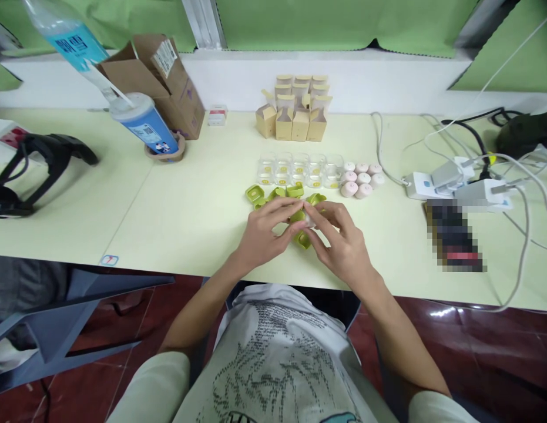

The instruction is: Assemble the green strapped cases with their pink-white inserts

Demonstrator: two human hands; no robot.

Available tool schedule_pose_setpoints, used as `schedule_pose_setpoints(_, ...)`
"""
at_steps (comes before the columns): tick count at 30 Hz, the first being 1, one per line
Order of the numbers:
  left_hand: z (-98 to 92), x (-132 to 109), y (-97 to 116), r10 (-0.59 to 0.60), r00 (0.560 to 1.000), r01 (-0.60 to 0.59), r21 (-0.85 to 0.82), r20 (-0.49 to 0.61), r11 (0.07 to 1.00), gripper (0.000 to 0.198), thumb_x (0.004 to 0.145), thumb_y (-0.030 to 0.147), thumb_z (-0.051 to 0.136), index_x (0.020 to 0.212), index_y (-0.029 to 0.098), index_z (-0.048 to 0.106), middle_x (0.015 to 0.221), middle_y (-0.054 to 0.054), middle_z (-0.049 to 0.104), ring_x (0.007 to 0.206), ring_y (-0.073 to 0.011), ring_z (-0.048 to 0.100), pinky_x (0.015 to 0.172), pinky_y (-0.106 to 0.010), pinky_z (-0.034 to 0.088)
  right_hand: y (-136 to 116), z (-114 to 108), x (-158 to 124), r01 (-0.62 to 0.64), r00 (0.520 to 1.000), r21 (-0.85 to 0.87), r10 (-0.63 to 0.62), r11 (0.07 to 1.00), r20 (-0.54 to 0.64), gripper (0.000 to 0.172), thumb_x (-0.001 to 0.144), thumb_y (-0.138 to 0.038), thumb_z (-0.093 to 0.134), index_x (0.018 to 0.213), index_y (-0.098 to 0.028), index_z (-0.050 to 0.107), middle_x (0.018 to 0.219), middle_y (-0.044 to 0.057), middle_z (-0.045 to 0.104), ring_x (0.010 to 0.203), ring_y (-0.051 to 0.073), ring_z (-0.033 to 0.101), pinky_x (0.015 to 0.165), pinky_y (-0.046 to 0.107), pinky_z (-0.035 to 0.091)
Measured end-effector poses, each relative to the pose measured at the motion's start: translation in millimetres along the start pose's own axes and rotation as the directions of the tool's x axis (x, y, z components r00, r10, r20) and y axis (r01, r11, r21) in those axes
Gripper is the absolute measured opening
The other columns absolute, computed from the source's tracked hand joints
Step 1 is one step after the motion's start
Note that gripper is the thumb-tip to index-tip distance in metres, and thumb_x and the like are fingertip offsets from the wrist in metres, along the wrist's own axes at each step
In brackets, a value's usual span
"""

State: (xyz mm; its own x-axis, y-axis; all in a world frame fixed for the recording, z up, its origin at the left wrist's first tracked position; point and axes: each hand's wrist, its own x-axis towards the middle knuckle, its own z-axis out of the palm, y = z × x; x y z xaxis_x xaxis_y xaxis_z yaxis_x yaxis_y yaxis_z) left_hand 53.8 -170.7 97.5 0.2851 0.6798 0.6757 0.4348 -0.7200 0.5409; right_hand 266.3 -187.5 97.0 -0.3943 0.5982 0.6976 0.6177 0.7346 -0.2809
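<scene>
In the head view, both hands are seen meeting at the centre of the frame, just above the near edge of the pale table [189, 217]. The left hand [259, 232] is closed in a fingertip pinch on a green piece [298, 215], thumb below and fingers above. The right hand [339, 238] is likewise pinched shut, on what appears to be a small clear piece [309, 220], which is pressed against the green one. How the two parts sit together is hidden by the fingers.

The step in hand is judged to be the fitting together of these two small parts, with neither seated for certain. Careful alignment and light, even pressure from both pinches are called for, since the parts are small and could slip from the fingertips.

More loose green pieces [255, 194] are scattered just above and below the hands. Further up, a row of clear jars [299, 170] is lined up, with a cluster of pink caps [361, 179] just to its right. A group of small cardboard boxes [295, 108] is stacked at upper centre.

A blue bottle [145, 126] and a large brown carton [167, 76] are seen at upper left. A black device [44, 158] lies at far left. A white power strip [458, 185] with cables is at the right.
</scene>
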Motion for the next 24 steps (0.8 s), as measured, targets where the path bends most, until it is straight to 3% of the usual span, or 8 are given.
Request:
schedule_pose_setpoints(5, 0.9, -5.0, 1.4, 0.166, 0.985, -0.175, 0.25, 0.058, 0.952, 0.032, 0.112, 0.022, 0.06, 0.142, 0.016, 0.071, 0.136, -0.014, 0.081, 0.124, -0.0216, 0.08, 0.105, -0.034, 0.07, -4.1, -3.3, -0.6, 0.029, 1.0, -0.064, -0.029, 0.998, 0.003, 0.052, 0.108, -0.015, 0.067, 0.158, -0.021, 0.056, 0.126, 0.015, 0.069, 0.107, 0.025, 0.078, 0.083, 0.039, 0.075)
schedule_pose_setpoints(9, 11.7, -9.7, 3.1, 0.277, 0.96, -0.246, 0.361, -0.037, 0.9, 0.05, 0.107, 0.014, 0.061, 0.157, 0.011, 0.058, 0.136, -0.016, 0.081, 0.123, -0.0224, 0.082, 0.108, -0.031, 0.068, -7.1, -3.3, 0.3, 0.027, 0.999, -0.072, -0.029, 0.997, -0.033, 0.043, 0.108, -0.011, 0.065, 0.15, -0.021, 0.061, 0.12, 0.014, 0.07, 0.106, 0.025, 0.078, 0.081, 0.037, 0.075)
schedule_pose_setpoints(12, 17.1, -9.9, 5.1, 0.255, 0.963, -0.206, 0.366, -0.089, 0.907, 0.05, 0.106, 0.01, 0.06, 0.156, 0.014, 0.06, 0.13, -0.012, 0.084, 0.114, -0.02, 0.085, 0.104, -0.028, 0.069, -8.1, -2.2, 0.5, 0.018, 1.0, -0.051, -0.018, 0.999, -0.008, 0.04, 0.11, -0.015, 0.064, 0.149, -0.02, 0.063, 0.121, 0.015, 0.071, 0.104, 0.026, 0.079, 0.079, 0.038, 0.075)
schedule_pose_setpoints(19, 18.3, -9.5, 3.5, 0.189, 0.98, -0.16, 0.327, -0.058, 0.932, 0.037, 0.105, 0.007, 0.057, 0.138, 0.012, 0.073, 0.124, -0.012, 0.086, 0.104, -0.0193, 0.087, 0.093, -0.026, 0.072, -4.7, -0.9, 1.0, 0.029, 0.998, -0.096, -0.023, 0.995, 0.061, 0.03, 0.11, -0.015, 0.062, 0.139, -0.013, 0.07, 0.122, 0.019, 0.073, 0.102, 0.028, 0.081, 0.074, 0.038, 0.075)
schedule_pose_setpoints(21, 14.9, -8.5, 4.5, 0.163, 0.986, -0.144, 0.302, -0.038, 0.942, 0.038, 0.108, 0.009, 0.056, 0.141, 0.015, 0.072, 0.127, -0.011, 0.085, 0.108, -0.0195, 0.086, 0.094, -0.028, 0.073, -4.0, -1.1, 1.1, 0.023, 0.999, -0.093, -0.018, 0.995, 0.051, 0.029, 0.11, -0.016, 0.063, 0.139, -0.014, 0.07, 0.122, 0.018, 0.074, 0.097, 0.026, 0.081, 0.074, 0.039, 0.075)
schedule_pose_setpoints(24, 4.8, -3.7, 6.3, 0.108, 0.992, -0.118, 0.214, 0.062, 0.97, 0.041, 0.113, 0.019, 0.055, 0.153, 0.021, 0.065, 0.143, -0.012, 0.079, 0.13, -0.0221, 0.079, 0.109, -0.037, 0.069, -2.4, -1.7, 1.1, -0.016, 0.999, -0.036, 0.015, 0.999, -0.035, 0.032, 0.109, -0.019, 0.067, 0.141, -0.017, 0.07, 0.123, 0.016, 0.072, 0.096, 0.024, 0.08, 0.077, 0.039, 0.076)
